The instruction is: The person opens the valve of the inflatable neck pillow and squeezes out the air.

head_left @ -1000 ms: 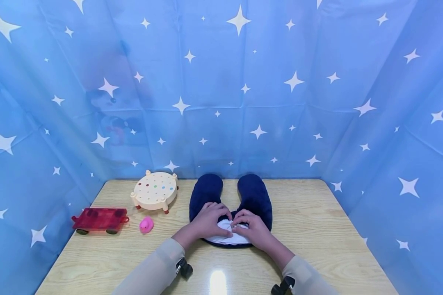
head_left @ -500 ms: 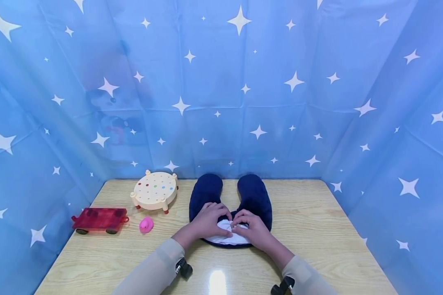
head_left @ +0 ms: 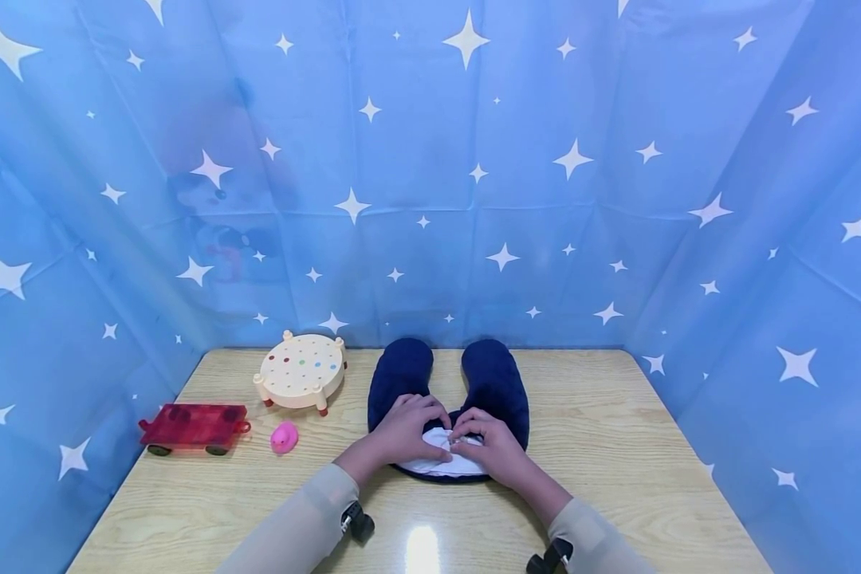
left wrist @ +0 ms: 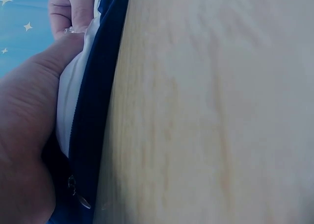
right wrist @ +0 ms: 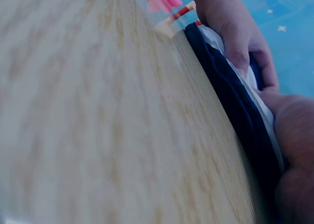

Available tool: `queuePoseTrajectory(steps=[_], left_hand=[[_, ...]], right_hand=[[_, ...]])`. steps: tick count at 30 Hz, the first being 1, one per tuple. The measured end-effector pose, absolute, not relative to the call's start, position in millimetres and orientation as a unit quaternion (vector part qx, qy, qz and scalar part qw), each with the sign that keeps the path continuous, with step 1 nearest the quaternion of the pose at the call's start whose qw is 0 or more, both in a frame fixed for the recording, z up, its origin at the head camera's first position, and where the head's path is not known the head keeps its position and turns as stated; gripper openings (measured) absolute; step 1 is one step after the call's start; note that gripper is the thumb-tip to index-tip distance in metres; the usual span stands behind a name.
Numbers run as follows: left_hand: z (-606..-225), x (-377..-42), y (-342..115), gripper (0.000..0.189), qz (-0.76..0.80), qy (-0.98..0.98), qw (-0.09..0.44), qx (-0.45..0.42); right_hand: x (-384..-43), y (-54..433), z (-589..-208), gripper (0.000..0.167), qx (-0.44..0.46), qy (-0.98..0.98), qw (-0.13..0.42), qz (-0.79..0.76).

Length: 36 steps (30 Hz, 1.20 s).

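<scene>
A navy U-shaped neck pillow (head_left: 489, 367) lies on the table, its two arms pointing away from me. The near, curved end is unzipped and shows a white inner (head_left: 441, 468). My left hand (head_left: 407, 430) grips the left side of the opening, fingers bent over the far edge and thumb on the white cloth. From the right, my right hand (head_left: 493, 448) holds it likewise, its fingertips close to the left ones. A small clear, shiny bit (left wrist: 69, 31) shows by the fingertips in the left wrist view. The zip pull (left wrist: 84, 201) hangs at the opening's left end.
To the left stand a cream round toy table (head_left: 303, 367) with coloured dots, a pink rubber duck (head_left: 284, 438) and a red translucent toy wagon (head_left: 197, 426). A blue star-print curtain (head_left: 430, 159) encloses the back and sides of the wooden table (head_left: 603, 462).
</scene>
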<state>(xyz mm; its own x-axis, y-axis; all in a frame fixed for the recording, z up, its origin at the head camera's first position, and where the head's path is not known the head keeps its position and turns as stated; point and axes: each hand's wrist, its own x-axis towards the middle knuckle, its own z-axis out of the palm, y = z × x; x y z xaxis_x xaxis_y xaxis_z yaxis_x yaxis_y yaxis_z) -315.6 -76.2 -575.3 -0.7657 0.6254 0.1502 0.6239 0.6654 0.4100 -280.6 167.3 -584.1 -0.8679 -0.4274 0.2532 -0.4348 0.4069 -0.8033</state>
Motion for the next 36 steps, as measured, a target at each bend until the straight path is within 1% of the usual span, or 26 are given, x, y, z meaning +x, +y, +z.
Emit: queuePoseTrajectory(steps=[7, 17, 36], left_hand=[[-572.6, -314.4, -75.9, 0.043, 0.226, 0.913, 0.007, 0.339], [-573.1, -314.9, -75.7, 0.043, 0.229, 0.913, 0.01, 0.338], [-572.8, -314.4, -76.2, 0.042, 0.234, 0.911, 0.012, 0.34]], right_hand=[[-280.7, 166.7, -583.6, 0.012, 0.26, -0.838, 0.006, 0.48], [-279.8, 166.1, -582.2, 0.008, 0.267, -0.839, 0.007, 0.475], [-278.3, 165.9, -580.2, 0.01, 0.271, -0.848, 0.007, 0.456]])
